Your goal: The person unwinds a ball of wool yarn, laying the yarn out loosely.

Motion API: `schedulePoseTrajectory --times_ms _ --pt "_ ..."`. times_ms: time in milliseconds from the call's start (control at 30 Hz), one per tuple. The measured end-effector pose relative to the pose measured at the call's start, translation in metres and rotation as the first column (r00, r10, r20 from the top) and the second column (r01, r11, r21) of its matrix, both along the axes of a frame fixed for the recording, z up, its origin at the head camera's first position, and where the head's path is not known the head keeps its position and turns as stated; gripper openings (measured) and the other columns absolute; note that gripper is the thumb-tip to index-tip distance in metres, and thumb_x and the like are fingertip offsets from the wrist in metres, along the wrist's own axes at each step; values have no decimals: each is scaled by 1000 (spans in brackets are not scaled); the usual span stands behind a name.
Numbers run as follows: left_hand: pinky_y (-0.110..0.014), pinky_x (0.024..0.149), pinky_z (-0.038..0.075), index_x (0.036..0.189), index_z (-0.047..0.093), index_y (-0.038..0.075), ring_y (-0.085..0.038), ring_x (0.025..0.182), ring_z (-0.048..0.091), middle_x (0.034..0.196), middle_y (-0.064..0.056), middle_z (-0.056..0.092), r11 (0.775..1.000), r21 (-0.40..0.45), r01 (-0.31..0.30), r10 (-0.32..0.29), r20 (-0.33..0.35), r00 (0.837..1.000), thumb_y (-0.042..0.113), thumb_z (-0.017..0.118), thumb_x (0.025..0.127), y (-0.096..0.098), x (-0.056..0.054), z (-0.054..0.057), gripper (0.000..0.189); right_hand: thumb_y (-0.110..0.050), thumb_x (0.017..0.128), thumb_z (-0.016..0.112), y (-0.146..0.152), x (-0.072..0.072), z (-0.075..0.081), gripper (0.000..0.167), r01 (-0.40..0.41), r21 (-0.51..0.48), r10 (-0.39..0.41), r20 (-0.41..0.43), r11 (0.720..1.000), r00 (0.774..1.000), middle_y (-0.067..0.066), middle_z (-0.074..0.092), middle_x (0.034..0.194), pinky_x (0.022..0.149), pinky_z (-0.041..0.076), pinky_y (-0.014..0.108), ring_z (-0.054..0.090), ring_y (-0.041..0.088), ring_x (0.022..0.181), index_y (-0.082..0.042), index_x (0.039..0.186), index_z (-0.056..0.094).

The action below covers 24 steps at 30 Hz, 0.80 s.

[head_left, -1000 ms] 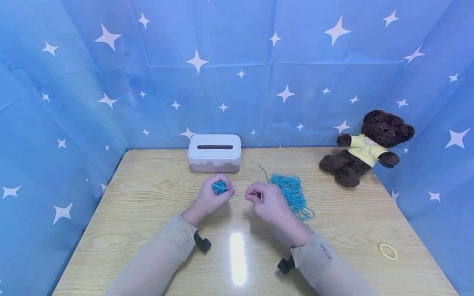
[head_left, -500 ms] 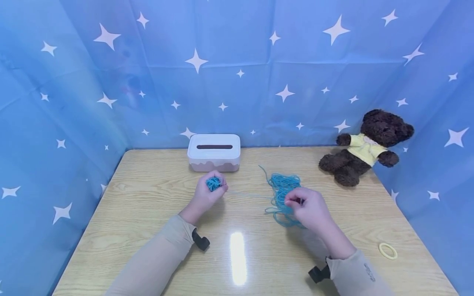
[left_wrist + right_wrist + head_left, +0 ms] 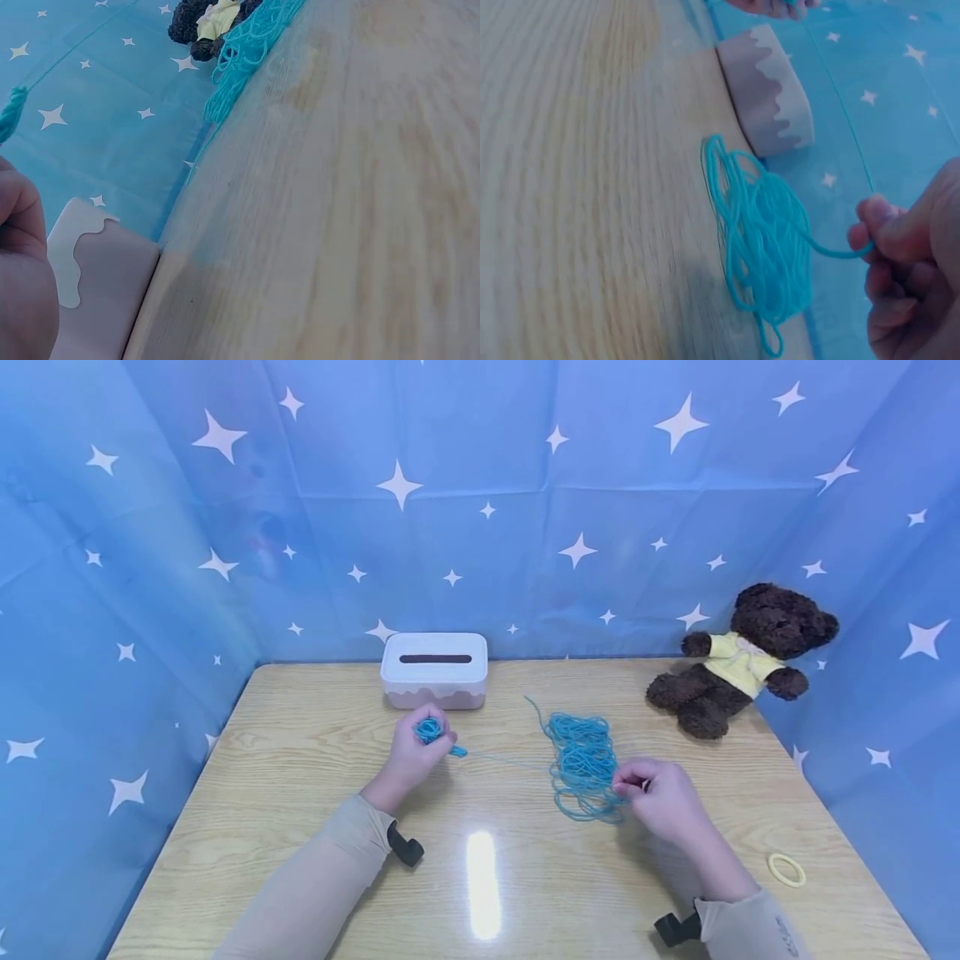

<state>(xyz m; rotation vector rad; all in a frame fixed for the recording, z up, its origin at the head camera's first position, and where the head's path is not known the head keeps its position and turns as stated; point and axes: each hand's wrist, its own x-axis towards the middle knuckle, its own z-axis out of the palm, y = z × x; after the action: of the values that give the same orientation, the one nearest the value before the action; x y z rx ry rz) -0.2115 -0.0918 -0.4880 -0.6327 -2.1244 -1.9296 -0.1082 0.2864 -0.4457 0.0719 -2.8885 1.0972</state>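
My left hand (image 3: 415, 747) is curled round a small wad of teal yarn (image 3: 427, 730), part of which pokes out past the thumb. In the left wrist view only the side of this hand shows, with a teal yarn tip (image 3: 11, 112) above it. Thumb and forefinger of my right hand (image 3: 915, 255) pinch a yarn strand (image 3: 836, 253) that runs from the loose yarn pile (image 3: 583, 756). A thin taut length of yarn (image 3: 840, 97) stretches between the two hands. The pile lies in loops on the table, just left of the right hand.
A white and mauve tissue box (image 3: 435, 672) stands at the back, beyond the left hand. A dark brown teddy bear (image 3: 742, 660) in a yellow top leans at the back right. A pale yellow ring (image 3: 786, 870) lies on the wooden table (image 3: 300, 710) at the right.
My right hand has moved right, from near the left hand to beyond the yarn pile, drawing the strand out. The left hand has shifted slightly left, and a yarn end now sticks out of it.
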Motion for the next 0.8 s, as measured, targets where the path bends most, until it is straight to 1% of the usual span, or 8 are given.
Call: schedulePoseTrajectory --times_ms 100,200,333,433,533,600,667,800 --pt "-23 71 47 84 60 3 -10 74 54 76 6 58 999 -19 27 -26 20 999 -6 74 89 1 0 1 17 -5 97 79 4 0 -2 12 -5 19 5 -1 1000 1000 1 76 88 62 45 26 53 7 70 -14 88 79" --pt "-22 63 50 91 64 4 -9 67 57 77 5 61 995 -36 98 -95 79 992 -1 78 94 0 0 2 15 -7 99 79 6 0 -3 10 -15 6 15 -25 1000 1000 1 74 86 61 45 26 52 6 68 -13 91 79" --pt "-25 60 58 105 72 5 -12 68 65 89 -3 71 975 -46 216 -206 167 964 5 80 97 -1 0 3 10 -11 103 77 8 0 -2 5 -12 -48 8 -93 999 996 4 74 86 61 47 25 53 4 67 -10 98 78" --pt "-27 72 65 111 77 6 -11 85 73 106 -9 77 958 -69 279 -263 180 948 4 82 95 -1 0 3 16 -11 103 77 10 1 -3 4 0 -74 -10 -143 997 990 7 76 88 60 48 24 54 3 67 -9 102 79" --pt "-28 88 66 113 78 5 -10 104 76 123 -13 80 939 -96 331 -313 166 935 3 83 94 -1 -1 2 19 -11 102 77 12 1 -2 4 -4 -76 -8 -154 997 988 7 78 91 61 48 23 55 3 68 -9 104 80" --pt "-27 92 65 113 77 5 -10 106 76 123 -15 80 932 -110 346 -326 162 931 3 83 94 -1 -1 1 19 -14 102 78 14 1 -2 4 -26 -61 18 -121 998 992 7 79 92 61 49 24 56 4 68 -10 103 80" --pt "-26 94 63 113 77 6 -11 104 75 118 -15 80 931 -127 343 -322 162 933 3 82 94 -1 -2 1 19 -17 103 78 16 0 -3 5 -60 -36 59 -47 998 997 5 78 92 60 49 25 57 5 70 -13 104 80" --pt "-24 95 60 114 78 8 -13 103 72 115 -11 79 936 -164 311 -281 182 942 6 82 94 -1 -2 1 20 -22 102 78 17 -1 -5 4 -142 43 136 119 989 984 -2 75 89 63 50 26 60 7 74 -19 102 80"
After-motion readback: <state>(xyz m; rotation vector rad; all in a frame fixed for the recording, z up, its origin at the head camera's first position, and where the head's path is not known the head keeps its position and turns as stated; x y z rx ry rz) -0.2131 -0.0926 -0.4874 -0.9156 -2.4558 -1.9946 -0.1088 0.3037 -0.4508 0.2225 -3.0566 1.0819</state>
